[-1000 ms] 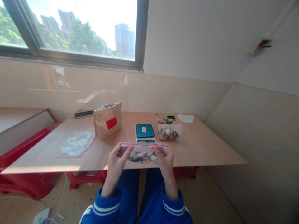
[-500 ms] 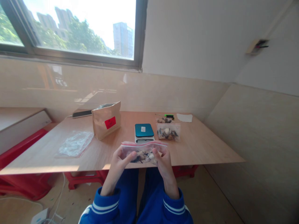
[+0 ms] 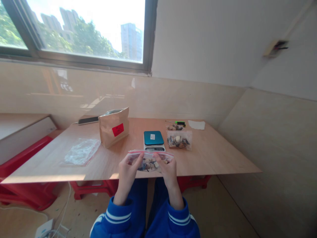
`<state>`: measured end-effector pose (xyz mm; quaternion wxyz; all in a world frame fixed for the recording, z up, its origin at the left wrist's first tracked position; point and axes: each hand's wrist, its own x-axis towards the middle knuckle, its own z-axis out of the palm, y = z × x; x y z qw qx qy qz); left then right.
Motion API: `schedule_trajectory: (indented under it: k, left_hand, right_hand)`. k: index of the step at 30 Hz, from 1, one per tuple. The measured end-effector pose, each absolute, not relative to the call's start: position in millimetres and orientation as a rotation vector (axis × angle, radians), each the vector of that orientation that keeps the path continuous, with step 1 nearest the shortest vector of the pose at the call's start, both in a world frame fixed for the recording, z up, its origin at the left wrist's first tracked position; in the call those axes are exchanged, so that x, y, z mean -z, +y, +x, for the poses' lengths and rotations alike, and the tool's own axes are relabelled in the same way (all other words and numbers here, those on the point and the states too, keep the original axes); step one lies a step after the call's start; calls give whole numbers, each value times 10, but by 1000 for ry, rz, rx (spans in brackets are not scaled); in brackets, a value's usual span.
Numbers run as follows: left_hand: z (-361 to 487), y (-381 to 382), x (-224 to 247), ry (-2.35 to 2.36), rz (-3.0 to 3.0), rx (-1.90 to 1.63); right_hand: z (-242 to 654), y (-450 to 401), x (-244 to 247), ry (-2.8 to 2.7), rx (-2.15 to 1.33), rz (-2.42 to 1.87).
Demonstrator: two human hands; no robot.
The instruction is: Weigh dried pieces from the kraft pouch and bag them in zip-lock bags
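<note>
Two bare hands hold a clear zip bag of small mixed pieces at the near edge of a wooden surface. Left hand and right hand each pinch the bag's top with thumb and fingers pressed together. At twelve o'clock from the bag sits a small scale; at one o'clock, a filled bag; at eleven o'clock, a brown paper pouch; at nine o'clock, empty clear bags.
</note>
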<state>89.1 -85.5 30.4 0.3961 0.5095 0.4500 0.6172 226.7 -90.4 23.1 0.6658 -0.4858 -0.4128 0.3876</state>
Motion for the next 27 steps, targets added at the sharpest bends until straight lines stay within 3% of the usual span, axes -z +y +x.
schedule_trajectory:
  k: [4, 11, 27]
  left_hand:
    - [925, -870, -268, 1173, 1295, -1638]
    - [864, -909, -387, 963, 1210, -1448]
    - [846, -865, -251, 1038, 1289, -1502]
  right_hand:
    - [2224, -881, -165, -880, -892, -1040]
    - [2269, -935, -260, -1038, -1051, -923]
    - [2178, -917, -200, -1044, -949, -949]
